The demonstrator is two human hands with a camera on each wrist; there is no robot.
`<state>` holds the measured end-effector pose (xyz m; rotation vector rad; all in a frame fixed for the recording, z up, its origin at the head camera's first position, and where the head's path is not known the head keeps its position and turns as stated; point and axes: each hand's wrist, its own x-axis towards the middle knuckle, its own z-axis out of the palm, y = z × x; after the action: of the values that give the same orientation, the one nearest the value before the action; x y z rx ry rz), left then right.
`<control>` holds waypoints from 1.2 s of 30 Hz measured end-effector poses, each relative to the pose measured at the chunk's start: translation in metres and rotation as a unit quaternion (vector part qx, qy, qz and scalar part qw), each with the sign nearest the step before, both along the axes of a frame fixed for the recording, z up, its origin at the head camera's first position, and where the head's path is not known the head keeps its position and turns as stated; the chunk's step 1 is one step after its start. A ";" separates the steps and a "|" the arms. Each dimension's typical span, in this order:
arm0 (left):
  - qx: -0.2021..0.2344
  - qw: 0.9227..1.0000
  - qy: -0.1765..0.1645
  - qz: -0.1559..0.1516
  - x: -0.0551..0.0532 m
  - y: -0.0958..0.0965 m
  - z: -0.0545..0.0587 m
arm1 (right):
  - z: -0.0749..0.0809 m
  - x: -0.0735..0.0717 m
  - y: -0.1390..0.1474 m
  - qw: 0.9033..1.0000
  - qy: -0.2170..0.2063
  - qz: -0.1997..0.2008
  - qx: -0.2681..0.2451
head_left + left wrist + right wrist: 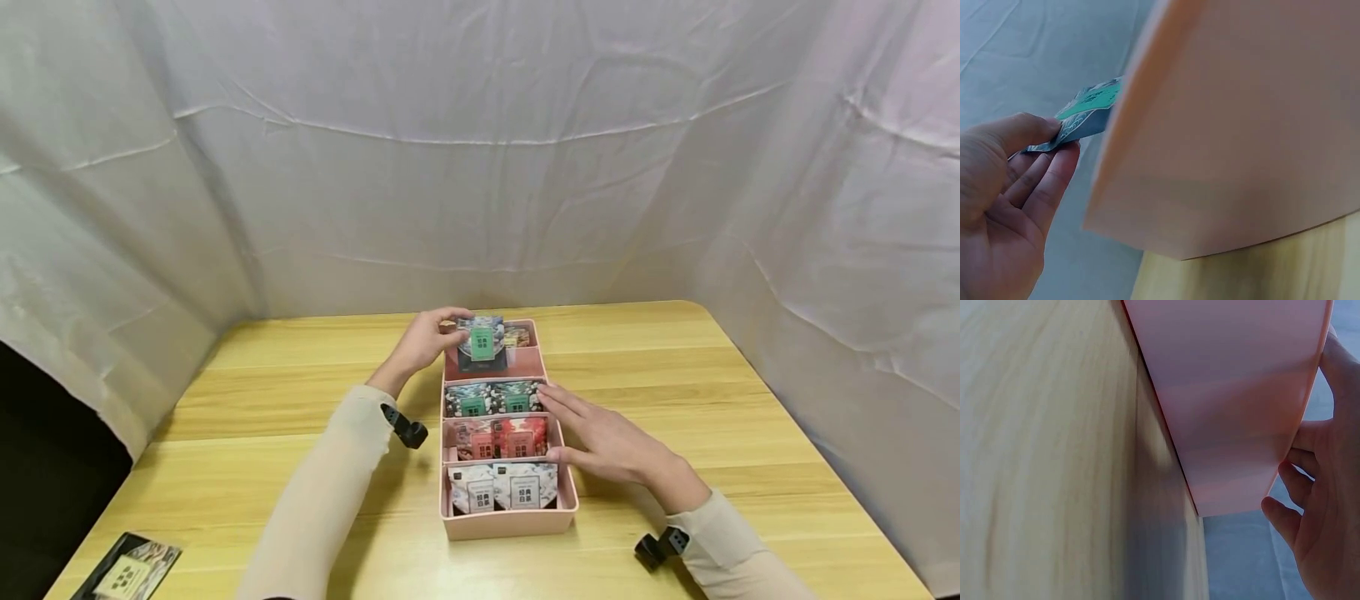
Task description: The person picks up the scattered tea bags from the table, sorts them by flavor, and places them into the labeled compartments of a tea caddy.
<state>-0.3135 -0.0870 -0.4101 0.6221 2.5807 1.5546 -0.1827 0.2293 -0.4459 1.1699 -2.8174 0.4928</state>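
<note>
A pink divided box [510,525] stands lengthwise on the table, with packets in several compartments. My left hand [426,340] pinches a blue patterned tea sachet [482,342] with a green label between thumb and fingers, above the rear compartment. The left wrist view shows this sachet [1088,112] tilted, partly hidden by the box wall [1229,137]. On the box's right rim rest the fingertips of my right hand [611,442], the fingers fairly straight. In the right wrist view, the right hand [1329,481] touches the upper edge of the pink side wall [1235,406].
White sachets [524,486] fill the front compartment, red sachets [520,437] the one behind, and green-labelled sachets [517,400] the third. Another sachet [517,337] lies at the rear right. A dark packet [129,571] lies at the table's front left. Grey cloth [480,208] hangs behind.
</note>
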 end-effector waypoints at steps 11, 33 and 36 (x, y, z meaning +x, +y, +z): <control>-0.103 0.994 0.027 -0.008 0.002 0.018 -0.010 | -0.001 0.000 0.000 1.000 -0.003 0.000 0.001; -0.143 0.984 0.103 -0.021 0.009 0.008 -0.012 | -0.002 -0.002 -0.001 1.000 -0.006 -0.005 0.002; -0.132 0.985 0.106 -0.033 0.010 0.003 -0.011 | -0.002 -0.003 -0.001 1.000 -0.007 -0.006 0.001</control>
<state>-0.3035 -0.0845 -0.4215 0.8736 2.8173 1.1544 -0.1856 0.2279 -0.4477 1.1549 -2.8360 0.4992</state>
